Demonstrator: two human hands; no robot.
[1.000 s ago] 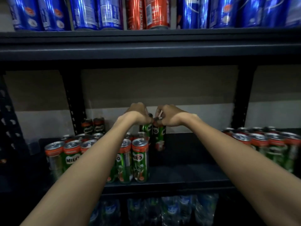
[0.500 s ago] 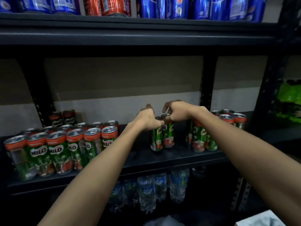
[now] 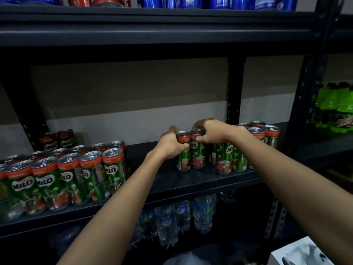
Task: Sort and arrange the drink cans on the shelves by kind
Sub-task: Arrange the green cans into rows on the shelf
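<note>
Two green Milo cans stand side by side on the dark middle shelf point(image 3: 191, 180). My left hand point(image 3: 171, 144) grips the left can point(image 3: 183, 157) near its top. My right hand point(image 3: 212, 131) grips the top of the right can point(image 3: 197, 155). Both cans sit upright, just left of a group of Milo cans point(image 3: 229, 157) at the shelf's right end. A larger block of Milo cans point(image 3: 66, 175) fills the left part of the same shelf.
Blue cans point(image 3: 219, 1) and red cans point(image 3: 99, 0) line the top shelf. Water bottles point(image 3: 183, 217) stand on the shelf below. Green soda bottles point(image 3: 336, 109) fill the neighbouring rack at right. A black upright point(image 3: 234, 92) stands behind my right hand. A white box point(image 3: 303, 253) sits bottom right.
Both hands have carried the two cans rightward along the shelf, from beside the left block to next to the right group. The view has swung right with them.
</note>
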